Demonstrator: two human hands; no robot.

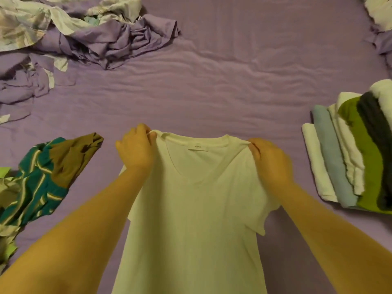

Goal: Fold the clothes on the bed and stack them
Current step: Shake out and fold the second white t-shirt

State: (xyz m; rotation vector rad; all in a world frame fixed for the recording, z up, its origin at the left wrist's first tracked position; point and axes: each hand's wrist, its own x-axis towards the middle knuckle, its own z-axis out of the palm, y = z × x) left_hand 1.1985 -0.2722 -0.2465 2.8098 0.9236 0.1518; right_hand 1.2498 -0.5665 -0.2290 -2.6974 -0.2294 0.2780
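Note:
A white T-shirt [191,209] hangs spread out in front of me over the purple bed [212,81], its collar and label facing me. My left hand [135,149] grips its left shoulder and my right hand [269,160] grips its right shoulder. A leaning stack of folded clothes [350,153] in white, light blue, green and dark grey lies on the bed at the right. A loose teal, brown and white patterned garment [44,179] lies at the left.
A crumpled purple and floral sheet [84,35] is heaped at the far left of the bed. More floral fabric [379,11] sits in the far right corner. A lime green cloth [6,247] lies at the left edge.

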